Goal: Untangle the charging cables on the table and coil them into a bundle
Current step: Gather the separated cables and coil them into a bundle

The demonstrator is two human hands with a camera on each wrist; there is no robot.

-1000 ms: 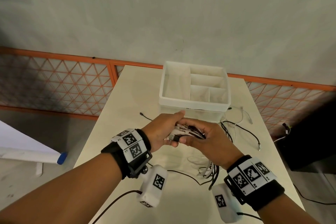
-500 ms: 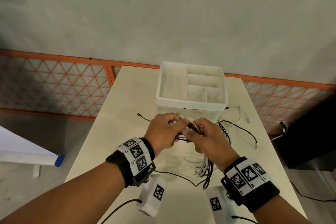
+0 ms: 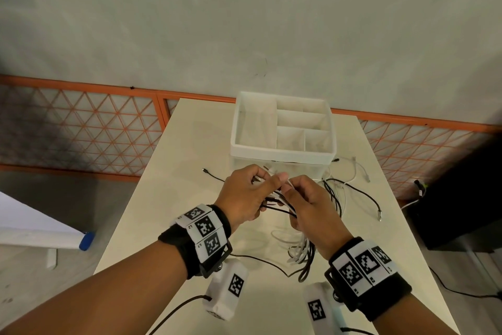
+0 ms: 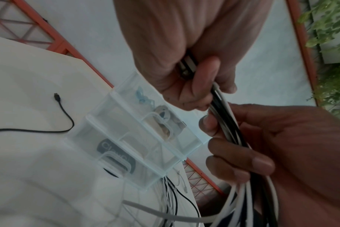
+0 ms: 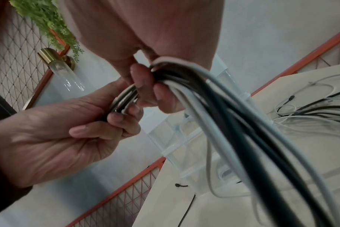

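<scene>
A bunch of black and white charging cables (image 3: 279, 200) is held above the table between both hands. My left hand (image 3: 252, 188) grips its upper end, with connector tips poking out by the thumb. My right hand (image 3: 304, 198) is curled round the strands just below. The left wrist view shows the strands (image 4: 221, 107) running from the left hand's fingers (image 4: 204, 73) into the right hand (image 4: 262, 145). Under the right hand the loops (image 3: 301, 250) hang to the table. In the right wrist view the bundle (image 5: 213, 107) fans out downward.
A white compartment box (image 3: 279, 154) stands just behind the hands on the cream table (image 3: 190, 144). More loose black and white cables (image 3: 350, 188) lie to its right. A single black cable end (image 3: 210, 174) lies left of the hands. A dark object (image 3: 461, 198) stands off the right edge.
The hands were clasped together over the cable ends. They have drawn slightly apart, and the right hand now grips the strands a little lower than the left.
</scene>
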